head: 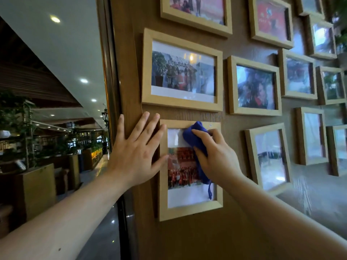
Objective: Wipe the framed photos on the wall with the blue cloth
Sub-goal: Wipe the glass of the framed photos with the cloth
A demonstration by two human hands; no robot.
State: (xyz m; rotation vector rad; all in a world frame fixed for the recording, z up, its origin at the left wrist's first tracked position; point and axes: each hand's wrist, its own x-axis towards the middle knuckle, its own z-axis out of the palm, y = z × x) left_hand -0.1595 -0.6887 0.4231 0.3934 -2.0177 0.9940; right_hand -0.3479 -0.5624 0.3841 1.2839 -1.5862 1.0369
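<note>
A wooden wall (187, 241) is hung with many framed photos. The lowest frame (189, 211) is steadied by the left hand (138, 149), spread flat on its left edge, while the cloth (196, 139), bunched in the closed right hand (216, 156), is pressed on the glass. Light, overlapping strokes are advised, so the frame is not tilted.

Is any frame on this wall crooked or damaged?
No damage shows. The frames look slightly tilted, but the wide lens may cause that. The right hand presses the cloth on the lower frame; the left hand steadies it.

Brown wood-grain wall (187, 241); recessed ceiling lights (55, 19); potted plants (22, 132) beyond.
</note>
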